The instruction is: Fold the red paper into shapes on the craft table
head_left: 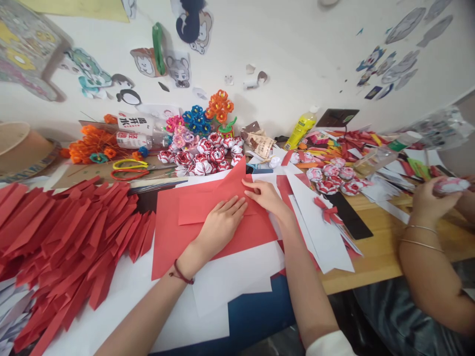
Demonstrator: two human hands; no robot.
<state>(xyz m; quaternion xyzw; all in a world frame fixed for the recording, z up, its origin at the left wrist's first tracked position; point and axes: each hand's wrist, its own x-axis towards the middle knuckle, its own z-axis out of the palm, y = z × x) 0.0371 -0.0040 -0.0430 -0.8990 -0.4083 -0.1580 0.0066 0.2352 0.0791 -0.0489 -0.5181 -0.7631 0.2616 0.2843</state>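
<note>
A folded piece of red paper (196, 205) lies on a larger red sheet (166, 252) in front of me, and one corner of it rises to a point at the upper right. My left hand (222, 220) rests flat across the folded piece, fingers stretched out together, a dark red cord bracelet at the wrist. At the right edge of the raised corner, my right hand (263, 195) has its thumb and index finger curled together on the red paper. White sheets (233, 279) lie beneath the red sheet.
Folded red strips (74, 232) are heaped at the left. Behind lie yellow-and-red scissors (129, 168), red-white paper flowers (208, 155) and a yellow bottle (301, 129). A black phone-like slab (349, 215) lies right. At far right, another person's hand (426, 198) holds a paper flower.
</note>
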